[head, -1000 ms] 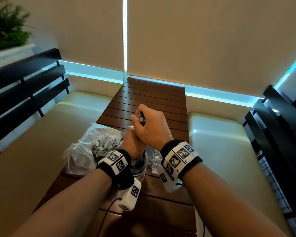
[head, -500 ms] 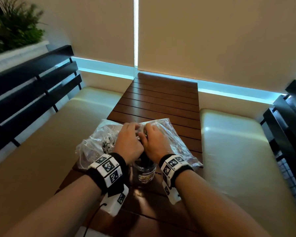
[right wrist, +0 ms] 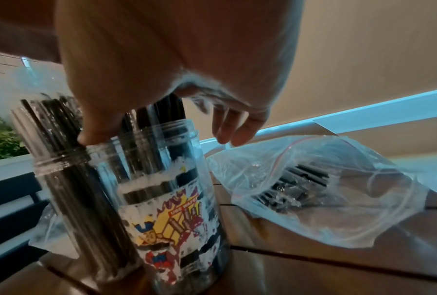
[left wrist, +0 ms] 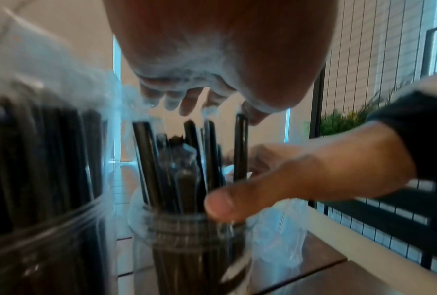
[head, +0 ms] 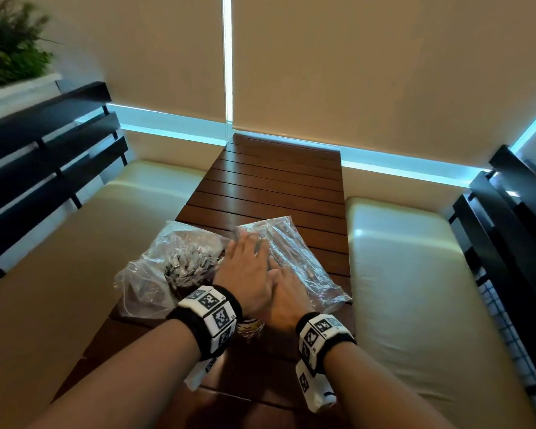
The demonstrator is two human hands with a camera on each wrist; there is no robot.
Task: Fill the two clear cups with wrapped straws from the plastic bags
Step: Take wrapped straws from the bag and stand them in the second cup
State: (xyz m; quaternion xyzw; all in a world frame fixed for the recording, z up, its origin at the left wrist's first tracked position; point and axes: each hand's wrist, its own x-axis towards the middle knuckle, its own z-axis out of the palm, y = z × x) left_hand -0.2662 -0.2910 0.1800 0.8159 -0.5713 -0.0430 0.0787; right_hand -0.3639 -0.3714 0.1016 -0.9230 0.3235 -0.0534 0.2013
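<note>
Two clear cups stand side by side on the wooden table, both packed with upright black wrapped straws (left wrist: pixel 192 159). The labelled cup (right wrist: pixel 166 199) is in front; the other cup (right wrist: pixel 60 169) is to its left. In the head view only a bit of the labelled cup (head: pixel 251 328) shows under my wrists. My left hand (head: pixel 248 270) lies flat over the straw tops, fingers straight. My right hand (head: pixel 287 294) lies beside it, fingers loose, with its thumb (right wrist: pixel 91 135) touching a cup rim. Neither hand holds anything.
A crumpled plastic bag (head: pixel 167 267) with wrapped straws lies left of the cups. A zip bag (right wrist: pixel 325 189) with a few straws lies to the right. Cream bench cushions (head: pixel 415 274) flank the slatted table (head: pixel 276 181), with black rails beyond.
A second ago my right hand gripped a bunch of straws above the cup. Both hands then came down and now lie spread flat over the straw tops.
</note>
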